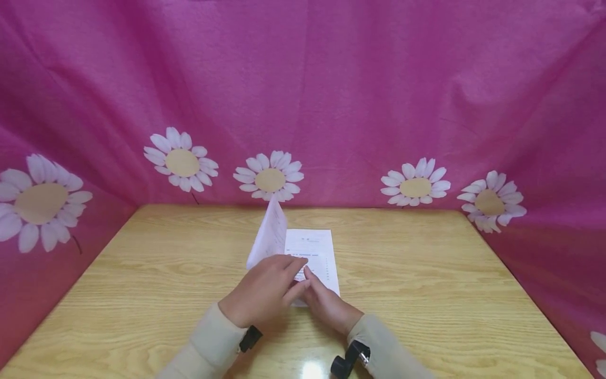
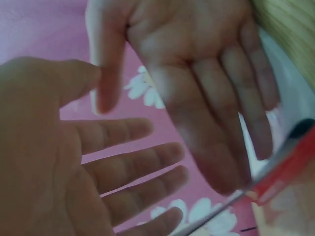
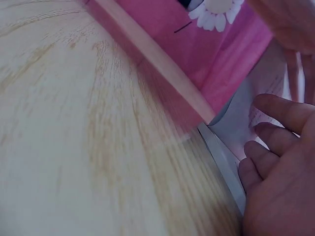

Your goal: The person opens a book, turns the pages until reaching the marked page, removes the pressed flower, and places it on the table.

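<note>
An open booklet (image 1: 307,239) with printed white pages lies near the middle of the table, one side flat. Its left part (image 1: 270,237) stands up at a slant and bears lines of writing. My left hand (image 1: 265,289) reaches over the near part of the booklet, fingers extended to the right. Beside it, my right hand (image 1: 329,305) is at the booklet's near right edge, fingers pointing up and left. The two hands' fingertips overlap in the head view and cover part of the page. In the left wrist view, both hands show spread or straight fingers, blurred.
The booklet lies on a wooden table (image 1: 426,273). A pink curtain (image 1: 331,105) printed with large white daisies hangs behind and along both sides. Each wrist carries a small black camera mount (image 1: 350,358). A blurred red patch (image 2: 290,167) shows at the left wrist view's right edge.
</note>
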A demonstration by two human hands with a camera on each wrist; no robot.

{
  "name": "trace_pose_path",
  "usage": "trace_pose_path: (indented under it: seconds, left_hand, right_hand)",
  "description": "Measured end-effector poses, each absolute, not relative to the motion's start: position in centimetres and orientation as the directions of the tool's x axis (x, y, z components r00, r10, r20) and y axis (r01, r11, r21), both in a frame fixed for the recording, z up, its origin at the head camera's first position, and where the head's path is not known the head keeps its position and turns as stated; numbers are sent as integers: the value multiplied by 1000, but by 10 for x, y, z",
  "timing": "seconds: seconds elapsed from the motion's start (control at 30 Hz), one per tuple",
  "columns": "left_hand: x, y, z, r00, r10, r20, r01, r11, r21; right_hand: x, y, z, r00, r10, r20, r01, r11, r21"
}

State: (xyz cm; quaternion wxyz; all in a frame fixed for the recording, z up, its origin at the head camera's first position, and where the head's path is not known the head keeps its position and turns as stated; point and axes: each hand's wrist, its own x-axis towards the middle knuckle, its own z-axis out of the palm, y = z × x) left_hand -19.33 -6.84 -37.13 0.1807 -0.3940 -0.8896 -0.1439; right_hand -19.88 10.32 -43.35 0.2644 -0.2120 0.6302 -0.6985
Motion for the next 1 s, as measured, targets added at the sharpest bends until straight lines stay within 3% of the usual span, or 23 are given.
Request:
trace_pose_path:
  seconds: [0.4,0.6,1.0]
  left_hand:
    - [-202,-85,-380,-765,581,278,635,751,180]
    - [-205,-89,-385,-794,563,228,605,766,217]
    - [-215,-96,-399,-849,511,132,528,826,200]
  right_hand:
    - [-204,105,-432,-706,-708,-13,101,-82,-991]
    - [-206,109,-432,-689,-724,-24,115,-77,-990]
    - [-224,141,-439,-705,-708,34,287,-329,-900]
